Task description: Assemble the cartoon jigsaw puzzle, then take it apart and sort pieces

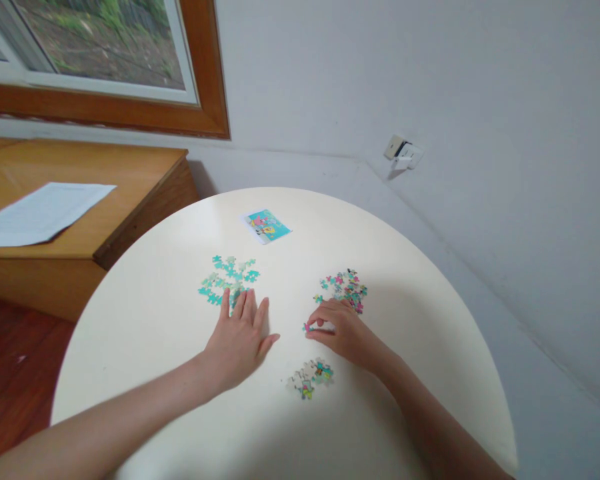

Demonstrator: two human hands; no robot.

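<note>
My left hand [239, 339] lies flat on the round cream table [155, 313], fingers stretched out, its fingertips touching the near edge of a pile of teal puzzle pieces [227, 277]. My right hand [341, 328] pinches a small puzzle piece [307, 327] between thumb and fingers, just below a pile of multicoloured pieces [347, 285]. A small joined cluster of pieces [311, 377] lies close to me, beneath the right hand. A picture card [267, 225] rests at the far side of the table.
A wooden desk [105, 227] with a sheet of paper [40, 210] stands to the left under a window. White walls close in behind and to the right, with a wall socket [403, 152]. Dark wooden floor shows at lower left.
</note>
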